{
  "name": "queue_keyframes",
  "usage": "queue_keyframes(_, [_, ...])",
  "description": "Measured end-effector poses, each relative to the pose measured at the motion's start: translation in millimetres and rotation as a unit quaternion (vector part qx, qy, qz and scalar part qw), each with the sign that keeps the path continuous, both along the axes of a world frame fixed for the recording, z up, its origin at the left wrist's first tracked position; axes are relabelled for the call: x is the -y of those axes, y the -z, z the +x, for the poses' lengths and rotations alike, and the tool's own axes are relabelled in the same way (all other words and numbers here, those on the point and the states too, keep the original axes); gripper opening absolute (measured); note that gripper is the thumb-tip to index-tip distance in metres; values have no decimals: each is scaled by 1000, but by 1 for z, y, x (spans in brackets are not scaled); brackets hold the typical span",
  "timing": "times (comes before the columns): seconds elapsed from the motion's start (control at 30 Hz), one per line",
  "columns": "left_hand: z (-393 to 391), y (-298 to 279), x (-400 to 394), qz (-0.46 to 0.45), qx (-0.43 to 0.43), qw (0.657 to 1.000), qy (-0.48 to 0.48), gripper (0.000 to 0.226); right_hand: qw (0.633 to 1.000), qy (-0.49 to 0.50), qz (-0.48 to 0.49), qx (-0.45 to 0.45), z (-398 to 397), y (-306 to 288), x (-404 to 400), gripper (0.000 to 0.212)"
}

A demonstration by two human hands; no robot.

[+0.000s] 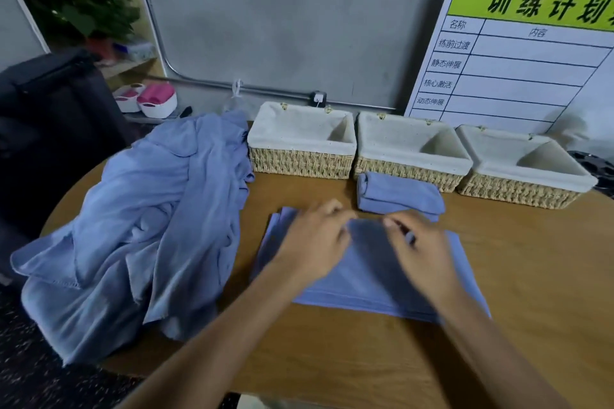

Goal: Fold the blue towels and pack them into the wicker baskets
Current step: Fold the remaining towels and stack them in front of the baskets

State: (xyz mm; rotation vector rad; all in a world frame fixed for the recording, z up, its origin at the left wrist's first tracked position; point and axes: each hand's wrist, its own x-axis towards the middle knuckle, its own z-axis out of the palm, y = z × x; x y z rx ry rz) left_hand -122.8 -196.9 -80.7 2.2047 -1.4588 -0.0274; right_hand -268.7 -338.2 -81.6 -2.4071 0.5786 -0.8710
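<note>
Grey wall [282,20] runs behind a round-edged wooden table [332,342]; a white board w/ green header and Chinese text [518,53] leans at the right, a potted plant [79,7] sits on a shelf top left, and pink-and-white slippers [149,100] lie beyond the table's far-left edge. Dark bag or chair [56,116] crowds the left side.

3 wicker baskets w/ cream liners sit in a row along the back edge, touching or nearly so: left basket [299,163], middle basket [408,173], right basket [518,189]. All 3 show only liner inside.

Unfolded blue towels lie in 1 heap [139,226] on the left, draping over the table edge (count inside the heap can't be told). 1 folded towel [398,197] lies just in front of the middle basket, long axis left-right, rolled fold at its left end.

1 more blue towel [372,272] lies flat at centre, partly folded, long axis roughly left-right, slightly skewed. Both hands are on its far edge, close together: left hand [315,242] has fingers curled onto the cloth; right hand [422,242] pinches a bit of fabric. Motion blur softens both, so the left's grip isn't certain. Forearms cover part of the towel's near edge.
</note>
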Motion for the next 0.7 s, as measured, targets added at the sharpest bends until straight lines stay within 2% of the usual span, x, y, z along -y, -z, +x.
queue_keyframes(0.03, [-14, 8, 6, 45, -11, 999, 4, 44, 998, 27, -29, -50, -13, 4, 23, 26])
queue_keyframes(0.1, [-28, 25, 12, 147, 4, 989, -4, 57, 977, 44, -95, -187, -38, 21, 57, 56])
queue_keyframes(0.17, [-27, 35, 11, 190, 25, 981, -16, 67, 957, 34, -76, -277, -59, 32, 73, 77])
queue_keyframes(0.23, [-24, 35, 8, 206, 33, 978, -21, 73, 946, 19, -42, -321, -67, 35, 77, 82])
queue_keyframes(0.3, [-23, 34, 7, 216, 32, 975, -27, 79, 947, 23, -36, -317, -67, 33, 76, 83])
queue_keyframes(0.47, [-28, 26, 6, 221, 46, 974, -36, 86, 972, 84, -49, -212, -72, 37, 82, 74])
queue_keyframes(0.53, [-37, 20, 12, 171, 67, 983, -23, 80, 976, 108, -56, -183, -76, 36, 93, 64])
queue_keyframes(0.63, [-67, 15, 37, 34, 73, 994, 72, 36, 977, 121, -29, -172, -78, 30, 109, 34])
queue_keyframes(0.7, [-92, 12, 58, 12, 40, 990, 137, 16, 977, 98, -10, -186, -70, 27, 115, 19])
